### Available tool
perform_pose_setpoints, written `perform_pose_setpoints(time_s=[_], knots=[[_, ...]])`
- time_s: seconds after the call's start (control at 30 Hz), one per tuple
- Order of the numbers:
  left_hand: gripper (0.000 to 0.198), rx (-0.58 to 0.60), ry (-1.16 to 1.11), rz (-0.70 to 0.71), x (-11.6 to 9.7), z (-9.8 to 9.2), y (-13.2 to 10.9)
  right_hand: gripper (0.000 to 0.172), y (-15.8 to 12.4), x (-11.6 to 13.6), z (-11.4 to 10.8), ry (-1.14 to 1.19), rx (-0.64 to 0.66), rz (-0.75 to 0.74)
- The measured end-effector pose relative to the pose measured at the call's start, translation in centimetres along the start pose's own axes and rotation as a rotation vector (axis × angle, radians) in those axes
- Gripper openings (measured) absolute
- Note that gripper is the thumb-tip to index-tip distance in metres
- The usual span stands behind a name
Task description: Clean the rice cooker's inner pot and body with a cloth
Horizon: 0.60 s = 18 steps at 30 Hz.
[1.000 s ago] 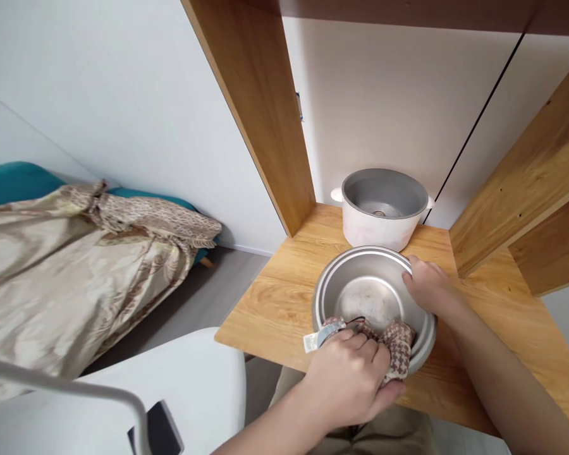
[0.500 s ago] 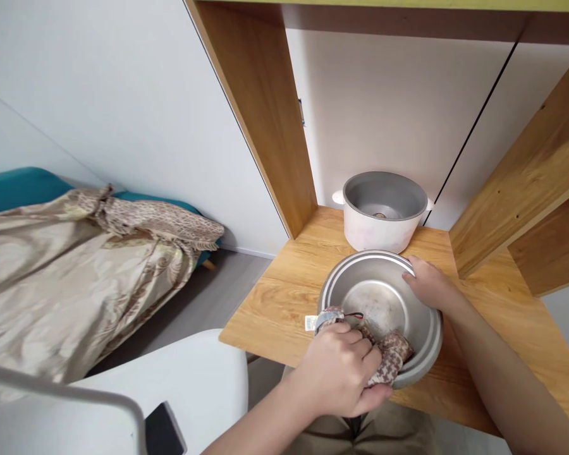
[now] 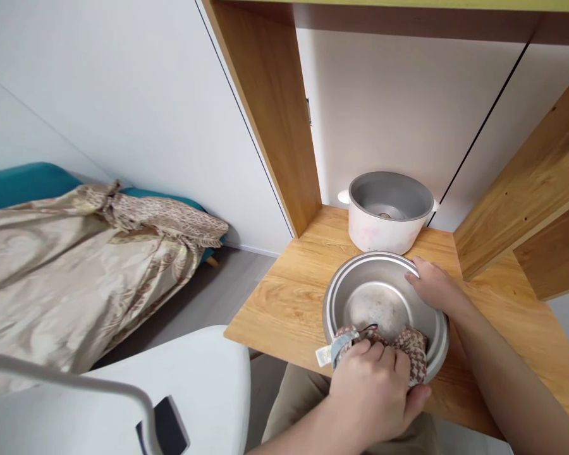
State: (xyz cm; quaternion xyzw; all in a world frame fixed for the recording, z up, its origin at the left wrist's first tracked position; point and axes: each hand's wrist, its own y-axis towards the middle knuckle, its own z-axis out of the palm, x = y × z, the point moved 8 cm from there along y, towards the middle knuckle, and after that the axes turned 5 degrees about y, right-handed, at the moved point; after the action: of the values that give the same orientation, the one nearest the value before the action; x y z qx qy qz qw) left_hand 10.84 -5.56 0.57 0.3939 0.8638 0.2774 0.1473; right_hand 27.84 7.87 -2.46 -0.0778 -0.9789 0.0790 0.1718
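Observation:
A shallow grey metal bowl (image 3: 377,309) with a broad ringed rim rests on the wooden tabletop (image 3: 284,297). Its base inside looks worn and spotted. My right hand (image 3: 434,284) is closed over the bowl's far right rim, thumb inside. Bunched under the fingers of my left hand (image 3: 377,385) is a brown-and-white houndstooth cloth (image 3: 411,354) with a grey edge, a dark loop and a white label. The cloth presses against the bowl's near inner wall, and my hand hides part of it.
Behind the bowl stands a white pot (image 3: 384,230) with two side handles and a grey inside. Wooden uprights (image 3: 275,120) flank the tabletop. To the left are a white chair (image 3: 213,379) with a dark flat object (image 3: 168,426), and a draped sofa (image 3: 76,278).
My left hand has slid the cloth rightward and a little nearer along the bowl's near side. My right hand keeps its hold on the rim. The whole view has shifted slightly.

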Motion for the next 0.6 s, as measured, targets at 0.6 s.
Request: perform_pose_setpoints(time_s=[0.6], knots=[[0.038,0.025,-0.023,0.09,1.3,-0.5,-0.6,0.017,-0.4,0.6,-0.3,0.039,0.001,-0.053]])
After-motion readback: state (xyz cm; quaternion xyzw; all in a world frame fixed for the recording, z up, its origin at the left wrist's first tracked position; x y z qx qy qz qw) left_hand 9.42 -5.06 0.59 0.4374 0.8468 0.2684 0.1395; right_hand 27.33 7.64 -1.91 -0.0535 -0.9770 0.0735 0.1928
